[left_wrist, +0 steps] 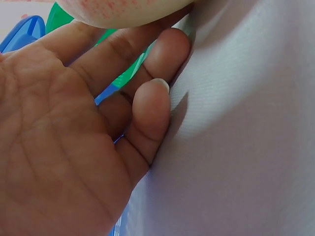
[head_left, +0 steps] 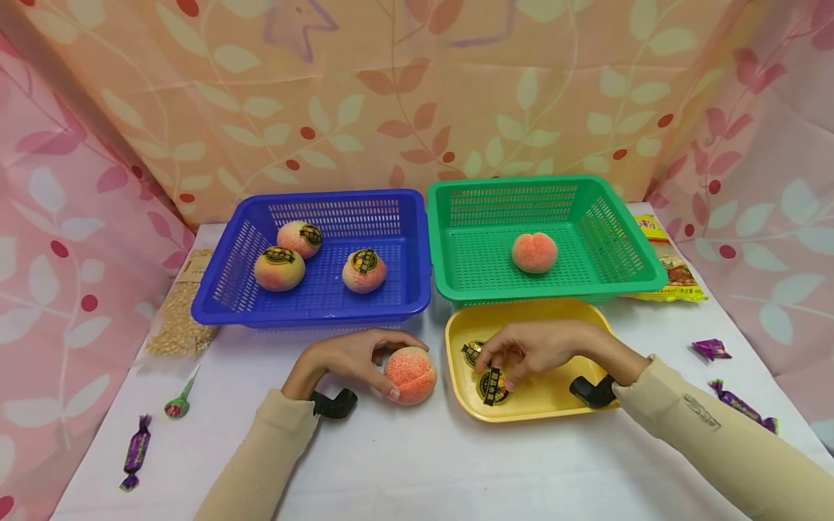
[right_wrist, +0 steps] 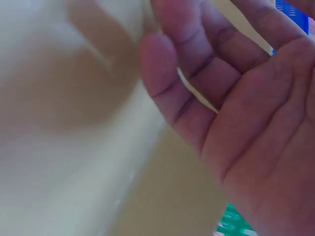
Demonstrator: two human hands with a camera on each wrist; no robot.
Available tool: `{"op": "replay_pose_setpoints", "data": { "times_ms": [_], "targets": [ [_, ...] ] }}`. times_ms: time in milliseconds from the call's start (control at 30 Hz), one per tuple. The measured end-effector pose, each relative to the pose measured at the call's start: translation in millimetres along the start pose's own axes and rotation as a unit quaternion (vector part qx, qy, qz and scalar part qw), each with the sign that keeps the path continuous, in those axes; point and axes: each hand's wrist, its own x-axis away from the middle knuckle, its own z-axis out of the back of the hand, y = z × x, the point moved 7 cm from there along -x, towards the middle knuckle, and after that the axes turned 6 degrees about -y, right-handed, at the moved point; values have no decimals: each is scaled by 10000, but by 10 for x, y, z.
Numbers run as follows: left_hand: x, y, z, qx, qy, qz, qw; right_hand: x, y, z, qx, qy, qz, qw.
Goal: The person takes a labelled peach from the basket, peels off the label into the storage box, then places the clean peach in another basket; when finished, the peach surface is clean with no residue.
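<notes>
My left hand (head_left: 365, 358) holds a pink fuzzy peach (head_left: 412, 376) at the front middle, thumb on the near side and fingers behind. In the left wrist view the peach (left_wrist: 123, 12) shows only its pale, red-speckled underside, and the last two fingers curl close to the cloth. My right hand (head_left: 537, 347) reaches into the yellow tray (head_left: 554, 409), its fingers loosely bent over two round black-and-gold labels. Thumb and index finger stand apart at the nearer label (head_left: 493, 387); the farther label (head_left: 474, 353) is partly hidden by the fingers.
A blue basket (head_left: 313, 316) holds three labelled peaches. One unlabelled peach (head_left: 534, 252) sits in the green basket (head_left: 547, 293), behind the tray. At the sides lie a grain bag (head_left: 182, 311), a lollipop (head_left: 178, 405), purple-wrapped candies (head_left: 135, 452) and a yellow packet (head_left: 674, 271).
</notes>
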Motion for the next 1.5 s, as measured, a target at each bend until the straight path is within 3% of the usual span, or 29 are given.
{"op": "replay_pose_setpoints", "data": {
  "times_ms": [433, 667, 800, 900, 967, 1100, 1200, 1333, 1500],
  "targets": [
    [4, 20, 12, 23, -9, -65, 10000, 238, -120, 33, 580, 99, -322, 9977],
    [0, 64, -10, -42, 17, -197, 9998, 509, -129, 135, 629, 730, -160, 9952],
    [50, 217, -47, -209, -38, -310, 9993, 751, -165, 256, 917, 1433, -22, 9854],
    [98, 413, -70, -490, -88, -568, 9971, 981, -162, 392, 1133, 2262, 34, 9675],
    [128, 568, -72, -601, -125, -842, 9946, 1152, -156, 496, 1300, 2953, 122, 9464],
    [159, 888, -23, -539, -212, -1326, 9895, 1505, -43, 705, 1710, 4432, -18, 8800],
    [139, 1102, 90, -444, -130, -1560, 9867, 1705, 193, 848, 1541, 5065, -604, 8462],
    [39, 1312, 321, -376, 240, -1685, 9847, 1845, 585, 959, 1270, 5206, -1440, 8319],
    [-203, 1466, 672, -170, 828, -1759, 9808, 1901, 933, 961, 1424, 5193, -2028, 8179]
  ]
}}
